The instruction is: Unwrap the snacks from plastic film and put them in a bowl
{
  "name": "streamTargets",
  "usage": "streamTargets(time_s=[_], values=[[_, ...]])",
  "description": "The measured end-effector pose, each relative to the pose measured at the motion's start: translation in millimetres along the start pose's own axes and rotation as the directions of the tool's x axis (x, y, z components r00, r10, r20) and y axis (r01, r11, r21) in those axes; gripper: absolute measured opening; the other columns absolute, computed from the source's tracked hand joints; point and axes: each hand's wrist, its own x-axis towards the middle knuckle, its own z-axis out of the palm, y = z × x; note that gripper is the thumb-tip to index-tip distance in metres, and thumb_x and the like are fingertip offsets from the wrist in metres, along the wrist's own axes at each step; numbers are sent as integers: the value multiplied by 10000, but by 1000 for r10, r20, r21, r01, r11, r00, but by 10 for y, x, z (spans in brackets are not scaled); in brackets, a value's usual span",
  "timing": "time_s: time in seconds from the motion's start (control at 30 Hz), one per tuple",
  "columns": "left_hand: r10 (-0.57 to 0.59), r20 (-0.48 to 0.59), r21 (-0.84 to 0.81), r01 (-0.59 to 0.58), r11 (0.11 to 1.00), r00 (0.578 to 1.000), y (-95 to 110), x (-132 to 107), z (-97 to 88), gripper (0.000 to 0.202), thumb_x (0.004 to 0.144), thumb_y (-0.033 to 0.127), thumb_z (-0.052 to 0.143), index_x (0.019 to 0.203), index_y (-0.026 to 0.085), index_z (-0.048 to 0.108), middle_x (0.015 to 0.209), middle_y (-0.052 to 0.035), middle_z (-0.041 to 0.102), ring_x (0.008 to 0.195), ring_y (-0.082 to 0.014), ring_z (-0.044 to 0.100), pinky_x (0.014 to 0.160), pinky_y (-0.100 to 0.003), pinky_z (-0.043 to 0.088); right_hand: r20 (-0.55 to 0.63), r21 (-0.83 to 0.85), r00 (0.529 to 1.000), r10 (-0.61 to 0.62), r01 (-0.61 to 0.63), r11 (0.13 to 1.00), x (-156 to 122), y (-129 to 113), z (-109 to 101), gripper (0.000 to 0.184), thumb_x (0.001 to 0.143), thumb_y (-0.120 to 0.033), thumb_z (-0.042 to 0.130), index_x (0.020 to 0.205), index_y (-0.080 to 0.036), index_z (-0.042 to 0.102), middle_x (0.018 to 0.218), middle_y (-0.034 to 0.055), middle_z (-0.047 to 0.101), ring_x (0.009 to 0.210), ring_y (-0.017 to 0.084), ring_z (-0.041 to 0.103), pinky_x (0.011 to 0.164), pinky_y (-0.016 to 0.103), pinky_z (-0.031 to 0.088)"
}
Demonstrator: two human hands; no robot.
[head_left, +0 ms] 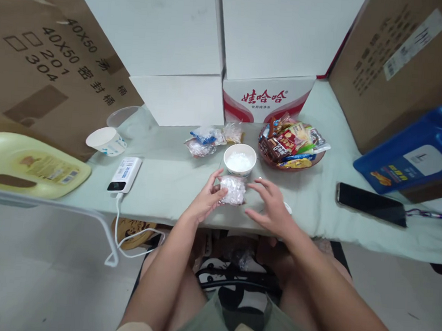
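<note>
My left hand (210, 195) grips a small parcel in clear, shiny plastic wrap (233, 190) by its left side, near the front of the table. Just to the right, my right hand (269, 206) has its fingers apart and does not touch the parcel. Directly behind the parcel stands a white paper bowl (240, 160) with something white, perhaps plastic, inside. Similar wrapped parcels (203, 141) lie together behind and left of the bowl. A small white round thing (287, 208) is partly hidden behind my right hand.
A reddish bowl of packaged snacks (294, 145) stands right of the paper bowl. At right are a phone (372, 203), a pen (435, 215) and a blue jug (415, 149). Leftward are a power bank (125, 175) with a cable, a paper cup (107, 141) and a yellow jug (32, 165). Boxes stand behind.
</note>
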Motion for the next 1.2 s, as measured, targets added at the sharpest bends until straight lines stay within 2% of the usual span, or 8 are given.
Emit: streamTargets(time_s=[0.13,0.27,0.4,0.5,0.7,0.87,1.07,1.2], values=[[-100,130,64,92,994,986,-26,-69,9,1027,698,524,835,1555,350,298,976,-50,700,738,-162,664,650,-258,523,63,286,995,-81,60,956,82,-209,150,297,844,-346,633,1121,-267,706,1300,105,644,1220,282,583,1062,485,436],[-53,181,128,30,991,982,-83,-65,-14,1194,601,497,897,1576,292,239,1058,-96,700,850,-220,688,744,-333,558,34,523,971,239,-221,823,122,-182,139,251,905,-408,519,907,-225,690,991,78,731,933,227,687,819,383,562],[133,-66,282,-110,953,989,-124,47,-77,973,621,347,872,1468,263,402,1195,-107,639,933,-212,676,826,-371,564,119,669,810,574,-493,557,114,-34,14,323,815,-518,581,917,-212,610,865,48,731,770,202,724,580,279,544],[356,-215,430,-239,870,910,-146,129,-89,730,683,381,805,1340,226,529,1292,-122,584,1095,-240,637,962,-421,522,123,663,725,678,-568,488,111,43,-57,356,731,-469,652,963,-216,558,787,31,738,705,195,737,554,250,520],[505,30,729,-365,579,862,-203,168,-4,234,694,306,788,894,197,731,1238,-113,631,1230,-290,578,1086,-451,430,161,560,759,630,-596,575,116,79,-69,253,701,-400,663,801,-234,501,744,19,723,654,204,727,522,250,490],[519,-97,683,-322,656,850,-173,168,19,110,830,296,632,801,199,676,864,-49,693,887,-213,661,938,-395,506,165,496,801,575,-572,654,92,110,-76,258,715,-415,645,694,-241,456,707,14,694,674,200,707,524,248,466],[530,62,728,-401,556,846,-210,256,201,281,678,282,799,942,217,731,1191,-95,701,1169,-289,621,1061,-436,442,224,433,868,444,-497,752,89,57,-23,223,754,-416,619,696,-226,517,672,-3,682,680,185,666,607,272,465],[488,-60,624,-348,699,871,-266,314,243,119,739,292,738,817,203,756,1102,-91,741,1087,-273,667,1011,-423,474,218,408,851,478,-524,747,90,55,-17,177,763,-380,599,714,-220,540,664,-1,677,662,187,667,603,281,469]])
